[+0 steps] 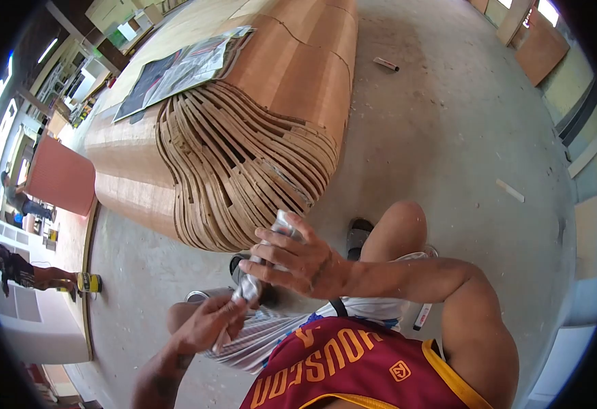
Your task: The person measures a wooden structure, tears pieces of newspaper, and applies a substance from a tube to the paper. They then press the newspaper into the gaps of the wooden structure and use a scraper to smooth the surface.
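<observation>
My right hand (pixel 298 262) is wrapped round a crumpled silvery packet (pixel 247 289), which sticks out above and below the fingers. Its lower end is pinched by my left hand (pixel 210 324), close beside the right. A thin pale piece shows under the left hand, too small to make out. Just beyond both hands stands a large curved wooden form (pixel 298 65), its near end built of many thin, wavy wooden strips (pixel 244 163) with dark gaps between them. A printed sheet (pixel 175 71) lies on top of the form.
On the grey floor are a tube (pixel 386 64), a pale strip (pixel 510 191) and a white tube (pixel 422 317) near my knee. A round can (pixel 206 295) stands by my other leg. Two people are at the left, near a pink panel (pixel 60 177) and a yellow can (pixel 90 283).
</observation>
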`<state>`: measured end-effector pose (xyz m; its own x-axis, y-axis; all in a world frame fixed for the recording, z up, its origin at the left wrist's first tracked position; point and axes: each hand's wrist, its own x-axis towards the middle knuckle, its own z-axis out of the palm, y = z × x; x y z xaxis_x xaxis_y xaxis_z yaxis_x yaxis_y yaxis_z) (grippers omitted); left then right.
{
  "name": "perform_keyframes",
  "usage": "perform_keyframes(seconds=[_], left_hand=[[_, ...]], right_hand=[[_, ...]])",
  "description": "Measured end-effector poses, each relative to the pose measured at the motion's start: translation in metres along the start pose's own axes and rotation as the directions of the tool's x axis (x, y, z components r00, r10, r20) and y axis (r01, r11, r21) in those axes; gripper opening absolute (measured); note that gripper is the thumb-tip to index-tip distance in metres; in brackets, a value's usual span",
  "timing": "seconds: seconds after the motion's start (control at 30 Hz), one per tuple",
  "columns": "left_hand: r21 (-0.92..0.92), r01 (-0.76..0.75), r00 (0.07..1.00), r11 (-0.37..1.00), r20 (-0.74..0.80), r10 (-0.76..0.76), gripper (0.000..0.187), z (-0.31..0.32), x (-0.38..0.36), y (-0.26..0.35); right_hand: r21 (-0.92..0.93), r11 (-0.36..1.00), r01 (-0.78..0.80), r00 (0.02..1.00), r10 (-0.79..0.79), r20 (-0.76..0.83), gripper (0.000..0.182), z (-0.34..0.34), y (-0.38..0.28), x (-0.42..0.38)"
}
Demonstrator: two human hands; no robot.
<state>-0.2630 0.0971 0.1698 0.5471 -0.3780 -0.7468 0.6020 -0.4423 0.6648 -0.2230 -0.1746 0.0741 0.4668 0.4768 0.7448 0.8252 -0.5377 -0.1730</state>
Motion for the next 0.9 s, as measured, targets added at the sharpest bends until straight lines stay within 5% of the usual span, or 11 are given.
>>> perform_keyframes(seconds=[0.07, 0.17, 0.3, 0.37, 0.47, 0.6, 0.7, 0.8, 0.9], left_hand=[[-0.033, 0.147, 0.968, 0.989, 0.209, -0.137, 0.040, 0.003, -0.006, -0.001], [0.158, -0.018, 0.967, 0.987, 0.253, -0.022, 0.036, 0.022, -0.014, 0.008], [0.566, -0.046, 0.995, 0.823, 0.098, -0.012, 0.034, 0.009, -0.009, -0.006], [0.790, -0.073, 0.978, 0.609, -0.063, 0.199, 0.027, 0.009, -0.006, -0.023], [0.924, -0.088, 0.888, 0.371, -0.097, 0.450, 0.023, 0.012, 0.000, -0.033], [0.980, -0.176, 0.796, 0.093, 0.086, 0.599, 0.023, 0.001, -0.001, -0.038], [0.970, -0.228, 0.665, -0.079, 0.215, 0.715, 0.027, -0.016, 0.007, -0.032], [0.968, -0.228, 0.501, -0.106, 0.210, 0.840, 0.034, -0.013, 0.016, 0.002], [0.964, -0.258, 0.235, -0.070, 0.133, 0.963, 0.033, 0.002, 0.035, 0.036]], right_hand=[[0.042, 0.997, 0.070, 0.997, -0.070, 0.012, 0.042, 0.001, 0.018, 0.001], [0.132, 0.980, 0.146, 0.981, -0.161, 0.110, 0.021, -0.008, 0.031, 0.008], [0.200, 0.979, 0.035, 0.907, -0.115, 0.404, 0.018, -0.011, 0.024, -0.003], [0.225, 0.971, -0.087, 0.842, -0.049, 0.537, 0.020, -0.008, 0.014, -0.015], [0.257, 0.892, -0.373, 0.660, 0.061, 0.748, 0.035, -0.001, -0.005, -0.035], [0.467, 0.454, -0.759, 0.513, -0.025, 0.858, 0.060, 0.004, -0.024, -0.051], [0.375, -0.025, -0.927, 0.361, -0.339, 0.869, 0.067, -0.003, -0.027, -0.040], [0.294, -0.538, -0.790, 0.583, -0.514, 0.629, 0.043, 0.011, -0.059, -0.041], [0.127, -0.823, -0.554, 0.775, -0.455, 0.438, 0.025, 0.002, -0.071, -0.022]])
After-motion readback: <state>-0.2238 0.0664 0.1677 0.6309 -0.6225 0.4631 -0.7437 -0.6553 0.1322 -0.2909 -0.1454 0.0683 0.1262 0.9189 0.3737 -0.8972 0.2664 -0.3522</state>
